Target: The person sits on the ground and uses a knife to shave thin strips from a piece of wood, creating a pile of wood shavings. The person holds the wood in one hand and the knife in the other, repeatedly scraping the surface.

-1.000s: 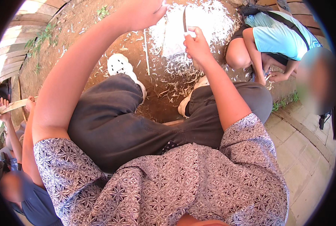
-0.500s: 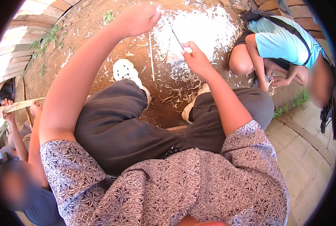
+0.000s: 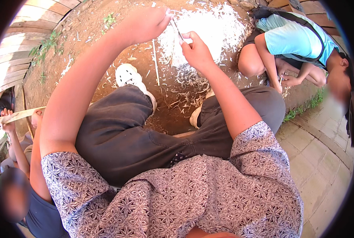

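My left hand [image 3: 151, 25] is stretched out ahead with its fingers closed at the end of a thin pale strip [image 3: 170, 15], which is mostly washed out by the bright light. From my right hand [image 3: 197, 51], also closed, a slim dark-bladed knife [image 3: 176, 30] points up and left toward the left fingertips. Its handle is hidden in the fist. The blade's far end lies near the strip, but whether they touch I cannot tell. Beneath both hands spreads a sunlit heap of pale shavings [image 3: 208, 33] on the ground.
A long thin pale stick [image 3: 156, 63] lies on the brown soil left of the heap. My white clogs [image 3: 128, 74] stand apart. A person in a light blue shirt [image 3: 294, 41] crouches at right, hands together. At left, another person holds a long pale slat [image 3: 20, 115].
My right hand and the knife have moved up and left, closer to my left hand. The left hand sits slightly lower in view, still closed.
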Demonstrator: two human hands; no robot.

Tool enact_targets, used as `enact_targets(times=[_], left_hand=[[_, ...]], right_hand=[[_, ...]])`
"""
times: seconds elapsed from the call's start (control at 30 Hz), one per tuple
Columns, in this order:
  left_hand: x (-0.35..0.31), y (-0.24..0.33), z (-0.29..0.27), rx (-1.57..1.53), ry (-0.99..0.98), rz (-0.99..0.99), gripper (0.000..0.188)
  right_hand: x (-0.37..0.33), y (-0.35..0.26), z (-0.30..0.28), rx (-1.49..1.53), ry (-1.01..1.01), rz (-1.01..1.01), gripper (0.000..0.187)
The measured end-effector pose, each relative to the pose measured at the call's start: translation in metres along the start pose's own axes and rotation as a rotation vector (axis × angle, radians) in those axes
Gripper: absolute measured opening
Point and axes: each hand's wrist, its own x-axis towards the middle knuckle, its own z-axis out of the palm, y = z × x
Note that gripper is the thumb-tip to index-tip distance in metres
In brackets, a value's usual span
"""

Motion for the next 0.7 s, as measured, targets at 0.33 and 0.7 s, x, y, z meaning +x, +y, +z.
enact_targets(times=[0.33,0.7], left_hand=[[0.0,-0.022,0.005,0.085,0.065,0.013,0.043],[0.002,0.012,-0.01,0.007,0.011,0.02,0.045]], right_hand=[[-0.022,0.034,-0.027,0.038,-0.057,0.282,0.032],[-0.006,0.004,-0.008,0.212,-0.065,0.103,0.026]])
